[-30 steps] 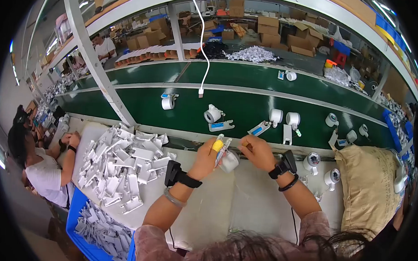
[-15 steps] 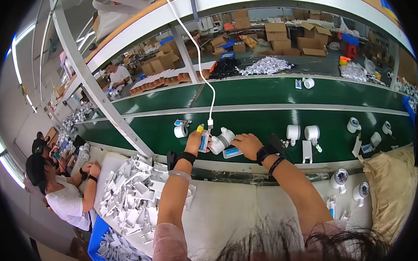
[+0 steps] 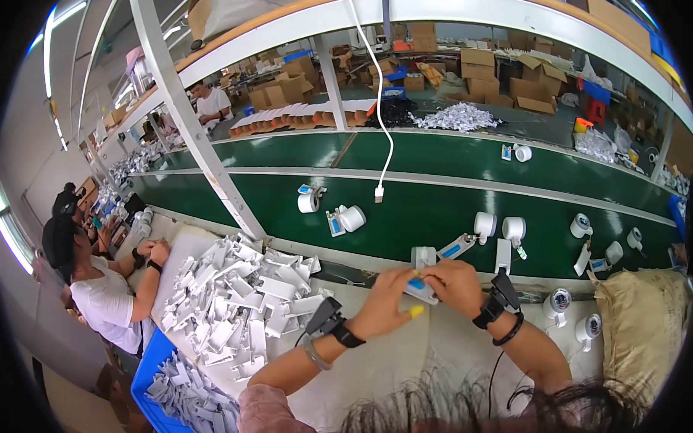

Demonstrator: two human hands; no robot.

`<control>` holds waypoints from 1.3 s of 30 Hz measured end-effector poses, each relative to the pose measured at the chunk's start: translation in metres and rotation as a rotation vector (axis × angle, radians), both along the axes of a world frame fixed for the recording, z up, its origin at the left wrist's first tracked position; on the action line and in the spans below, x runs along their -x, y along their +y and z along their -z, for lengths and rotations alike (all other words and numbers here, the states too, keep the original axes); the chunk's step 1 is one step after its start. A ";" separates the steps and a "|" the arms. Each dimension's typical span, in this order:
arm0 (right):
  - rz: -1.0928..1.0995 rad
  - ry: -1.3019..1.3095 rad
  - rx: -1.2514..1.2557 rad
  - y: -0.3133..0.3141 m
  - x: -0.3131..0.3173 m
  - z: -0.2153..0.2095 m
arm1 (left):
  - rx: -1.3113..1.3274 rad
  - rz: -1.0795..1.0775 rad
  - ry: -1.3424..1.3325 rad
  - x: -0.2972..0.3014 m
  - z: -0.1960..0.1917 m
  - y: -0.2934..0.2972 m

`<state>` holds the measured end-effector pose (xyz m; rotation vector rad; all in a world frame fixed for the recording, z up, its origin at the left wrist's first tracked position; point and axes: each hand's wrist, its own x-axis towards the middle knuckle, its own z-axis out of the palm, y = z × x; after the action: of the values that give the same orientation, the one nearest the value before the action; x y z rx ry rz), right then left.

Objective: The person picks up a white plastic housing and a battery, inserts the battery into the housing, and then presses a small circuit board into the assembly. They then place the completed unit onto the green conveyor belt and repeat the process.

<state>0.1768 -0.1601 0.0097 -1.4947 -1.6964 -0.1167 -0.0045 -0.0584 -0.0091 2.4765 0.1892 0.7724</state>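
My left hand (image 3: 383, 303) and my right hand (image 3: 457, 285) meet over the near edge of the belt. Their fingers are closed on a white device (image 3: 424, 257) with a rounded head at its far end and a blue part (image 3: 416, 284) between the fingertips. Fingers cover much of its body. A yellow cover (image 3: 416, 311) sits on a digit of my left hand. Left of my hands, another white device (image 3: 351, 218) with a blue-faced handle lies on the green belt. Just beyond my right fingers lies an opened white handle (image 3: 458, 246) with blue inside.
A white cable (image 3: 379, 193) hangs over the belt. White plastic parts (image 3: 240, 300) are heaped on the table (image 3: 372, 370) at left, above a blue bin (image 3: 146, 370). More devices (image 3: 514, 228) stand rightward, near a tan sack (image 3: 640, 318). A co-worker (image 3: 111, 292) sits at far left.
Both hands have moved right and nearer, off the belt's middle. The device beneath the cable has been let go and lies on the belt; the cable hangs free. Another device is now between my hands.
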 end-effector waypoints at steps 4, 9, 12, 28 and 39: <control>-0.057 0.339 0.161 -0.069 0.036 -0.016 | -0.137 -0.065 -0.078 0.014 -0.009 -0.064; -0.130 0.502 0.507 -0.130 0.036 -0.030 | 0.045 0.174 0.051 0.036 -0.017 -0.106; -0.396 0.399 0.395 -0.149 0.023 -0.016 | 0.343 0.208 0.280 0.043 -0.034 -0.115; 0.044 0.094 0.184 -0.177 0.075 -0.004 | 0.666 -0.076 -0.119 0.035 -0.001 -0.143; -0.398 1.114 0.620 -0.179 0.070 -0.002 | 1.029 -0.006 -0.101 0.032 0.006 -0.152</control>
<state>0.1071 -0.3393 0.0112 -1.1754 -1.0474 1.3069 -0.0363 -0.2104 -0.0151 1.4613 0.4289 0.5813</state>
